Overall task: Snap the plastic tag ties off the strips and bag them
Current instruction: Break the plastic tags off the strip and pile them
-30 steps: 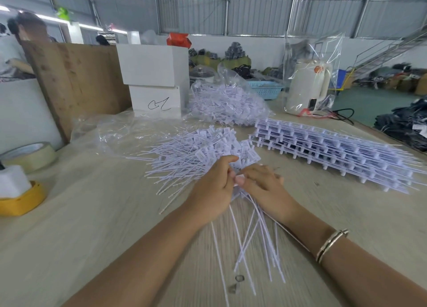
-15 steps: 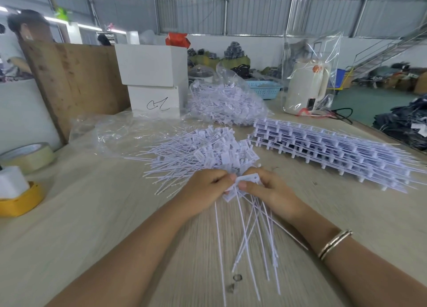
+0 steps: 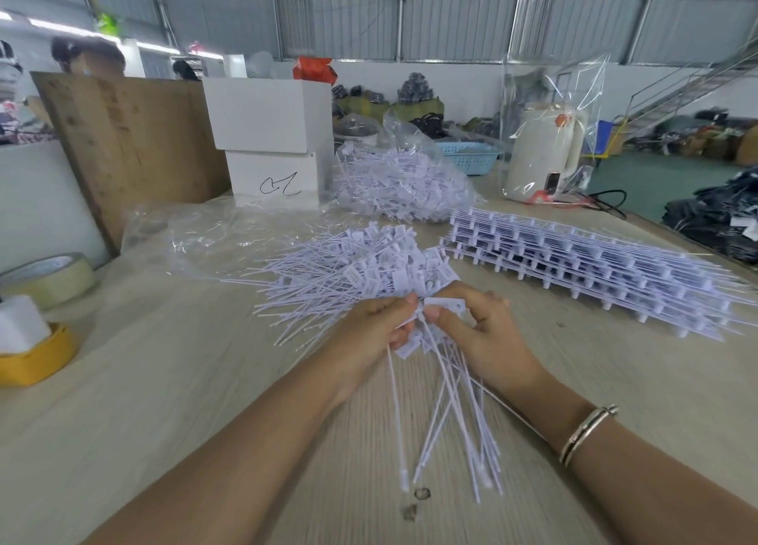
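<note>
Tag ties [image 3: 447, 384] — light, springy plastic, best pinched at the flat heads — clamped between left hand [image 3: 375, 331] and right hand [image 3: 480, 335], just before the loose pile [image 3: 348, 269].

Corrugated metal walls [image 3: 451, 15], green floor [image 3: 656, 175]

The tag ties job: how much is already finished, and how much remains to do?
Done: a clear bag at the back already holds ties, and a loose pile of snapped ties lies unbagged on the table. In hand: the left hand and the right hand together grip a bunch of ties, tails hanging down. Left: a thick stack of uncut strips at the right.
</note>
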Demonstrator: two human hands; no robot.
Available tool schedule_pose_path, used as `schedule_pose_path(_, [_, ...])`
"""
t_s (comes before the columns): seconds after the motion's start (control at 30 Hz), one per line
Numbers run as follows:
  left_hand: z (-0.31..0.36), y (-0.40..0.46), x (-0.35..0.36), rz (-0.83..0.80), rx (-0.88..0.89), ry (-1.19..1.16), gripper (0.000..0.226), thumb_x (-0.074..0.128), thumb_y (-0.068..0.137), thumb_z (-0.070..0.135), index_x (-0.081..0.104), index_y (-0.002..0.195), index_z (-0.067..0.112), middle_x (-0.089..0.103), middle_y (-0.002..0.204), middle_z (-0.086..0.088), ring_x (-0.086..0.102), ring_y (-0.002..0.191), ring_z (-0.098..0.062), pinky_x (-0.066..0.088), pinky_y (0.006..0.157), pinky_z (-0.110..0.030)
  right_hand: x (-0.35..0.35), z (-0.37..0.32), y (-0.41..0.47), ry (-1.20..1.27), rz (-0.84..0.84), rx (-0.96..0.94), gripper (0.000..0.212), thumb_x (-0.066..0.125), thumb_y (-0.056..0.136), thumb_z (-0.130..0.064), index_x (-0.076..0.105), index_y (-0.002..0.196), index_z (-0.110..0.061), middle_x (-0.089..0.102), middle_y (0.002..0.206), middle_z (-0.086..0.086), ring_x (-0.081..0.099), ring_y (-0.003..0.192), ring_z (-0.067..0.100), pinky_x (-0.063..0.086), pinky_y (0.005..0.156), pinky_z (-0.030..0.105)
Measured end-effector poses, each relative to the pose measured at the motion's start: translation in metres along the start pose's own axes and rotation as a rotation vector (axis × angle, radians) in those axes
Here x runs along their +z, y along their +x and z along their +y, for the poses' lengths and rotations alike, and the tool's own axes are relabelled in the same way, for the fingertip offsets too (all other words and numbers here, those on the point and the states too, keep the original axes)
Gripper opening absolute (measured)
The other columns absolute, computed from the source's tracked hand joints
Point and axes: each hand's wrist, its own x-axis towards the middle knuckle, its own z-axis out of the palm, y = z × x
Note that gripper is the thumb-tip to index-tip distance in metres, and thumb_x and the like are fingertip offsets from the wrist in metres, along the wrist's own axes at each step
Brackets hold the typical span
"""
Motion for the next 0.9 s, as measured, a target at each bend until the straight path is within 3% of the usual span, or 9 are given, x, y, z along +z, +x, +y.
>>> schedule_pose_path(0.07, [-0.001, 0.001, 0.0, 0.003, 0.015, -0.027, 0.05, 0.051, 0.096, 0.03, 0.063, 0.047, 0.028, 0.041, 0.047, 0.016, 0.036, 0.045, -0.002, 0.033, 0.049, -0.011, 0.001, 0.001, -0.001, 0.032, 0.003, 0.024, 0.017, 0.057, 0.085, -0.034, 0.068, 0.083, -0.022, 0.07, 0.081, 0.0, 0.065, 0.085, 0.018, 0.036, 0.091, 0.064])
schedule_pose_path(0.17, [0.0, 0.002, 0.004, -0.012, 0.0, -0.144, 0.053, 0.051, 0.095, 0.029, 0.055, 0.042, 0.024, 0.034, 0.046, 0.013, 0.032, 0.047, -0.006, 0.033, 0.051, -0.015, 0.002, 0.0, -0.001, 0.381, 0.002, 0.076, 0.012, 0.06, 0.085, -0.021, 0.07, 0.082, -0.014, 0.071, 0.081, 0.013, 0.067, 0.082, 0.032, 0.05, 0.085, 0.055])
schedule_pose_path(0.33, [0.001, 0.004, 0.003, -0.058, -0.018, -0.364, 0.037, 0.053, 0.084, 0.036, 0.042, 0.053, 0.019, 0.032, 0.046, 0.005, 0.034, 0.045, -0.01, 0.032, 0.057, -0.025, -0.004, 0.008, 0.0, 0.674, 0.084, 0.21, 0.01, 0.062, 0.078, -0.024, 0.07, 0.073, -0.022, 0.063, 0.067, -0.005, 0.061, 0.065, 0.009, 0.051, 0.063, 0.02])
schedule_pose_path(0.4, [0.003, 0.006, -0.005, -0.005, -0.039, -0.276, 0.043, 0.048, 0.092, 0.03, 0.04, 0.052, 0.018, 0.034, 0.042, 0.007, 0.034, 0.044, -0.01, 0.034, 0.054, -0.022, -0.008, 0.012, 0.0, 0.573, 0.055, 0.267, 0.01, 0.064, 0.081, -0.026, 0.07, 0.074, -0.023, 0.063, 0.072, -0.003, 0.061, 0.07, 0.01, 0.052, 0.068, 0.026])
schedule_pose_path(0.5, [0.004, 0.006, -0.013, 0.022, 0.05, 0.073, 0.051, 0.041, 0.095, 0.01, 0.046, 0.046, 0.023, 0.04, 0.044, 0.012, 0.036, 0.043, -0.003, 0.03, 0.05, -0.018, -0.006, 0.022, 0.003, 0.067, -0.008, 0.256, 0.008, 0.063, 0.086, -0.026, 0.065, 0.079, -0.025, 0.062, 0.088, 0.0, 0.059, 0.089, 0.015, 0.043, 0.09, 0.045])
schedule_pose_path(0.57, [0.004, 0.004, -0.014, -0.01, 0.102, 0.213, 0.054, 0.04, 0.088, 0.001, 0.048, 0.042, 0.027, 0.039, 0.045, 0.014, 0.035, 0.044, 0.0, 0.026, 0.049, -0.017, 0.0, 0.024, 0.005, -0.231, -0.06, 0.217, 0.003, 0.064, 0.084, -0.035, 0.061, 0.082, -0.035, 0.055, 0.095, -0.011, 0.051, 0.102, 0.01, 0.03, 0.095, 0.04])
schedule_pose_path(0.67, [0.005, 0.0, -0.012, -0.035, 0.124, 0.302, 0.032, 0.04, 0.067, 0.014, 0.057, 0.047, 0.033, 0.049, 0.053, 0.015, 0.041, 0.053, -0.002, 0.029, 0.051, -0.015, 0.004, 0.025, 0.004, -0.475, -0.132, 0.26, 0.018, 0.064, 0.081, -0.047, 0.057, 0.097, -0.043, 0.045, 0.103, -0.019, 0.039, 0.11, 0.005, 0.015, 0.078, 0.028])
schedule_pose_path(0.77, [0.002, 0.0, -0.012, -0.088, 0.109, 0.328, 0.031, 0.037, 0.062, 0.018, 0.062, 0.052, 0.033, 0.057, 0.066, 0.005, 0.047, 0.065, -0.009, 0.033, 0.063, -0.023, 0.002, 0.024, 0.005, -0.482, -0.065, 0.248, 0.02, 0.059, 0.086, -0.044, 0.056, 0.105, -0.042, 0.047, 0.108, -0.022, 0.04, 0.113, 0.004, 0.012, 0.076, 0.024])
schedule_pose_path(0.9, [0.002, -0.002, -0.007, -0.125, 0.077, 0.379, 0.022, 0.038, 0.062, 0.02, 0.057, 0.054, 0.027, 0.054, 0.065, -0.002, 0.045, 0.066, -0.014, 0.031, 0.066, -0.029, -0.002, 0.013, 0.002, -0.08, -0.028, 0.154, 0.02, 0.051, 0.091, -0.04, 0.067, 0.085, -0.03, 0.061, 0.092, -0.016, 0.05, 0.098, 0.0, 0.025, 0.088, 0.027])
